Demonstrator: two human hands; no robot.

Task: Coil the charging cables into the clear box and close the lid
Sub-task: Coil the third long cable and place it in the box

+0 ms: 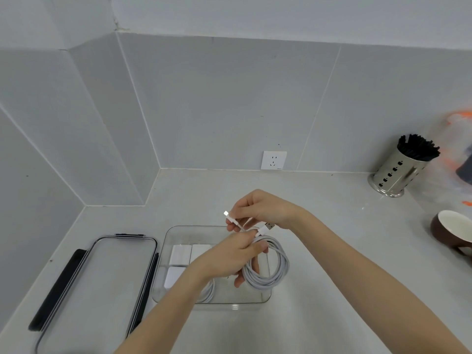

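Observation:
A clear box (176, 229) stands on the counter in front of me with white charger blocks (181, 254) in its left part and another white cable (207, 293) at its near side. Above the box my left hand (229, 256) grips a coiled white cable (268, 267), the loops hanging over the box's right end. My right hand (260, 210) pinches that cable's small connector end (233, 221) just above the coil; the USB plug (267, 228) sticks out to the right. The clear lid (102, 284) with dark clips lies flat to the left of the box.
A perforated steel holder with black sticks (398, 169) stands at the back right. A brown cup (452, 231) sits at the right edge, with a blurred orange and clear bag (459, 149) behind it. A wall socket (273, 160) is on the back tiles.

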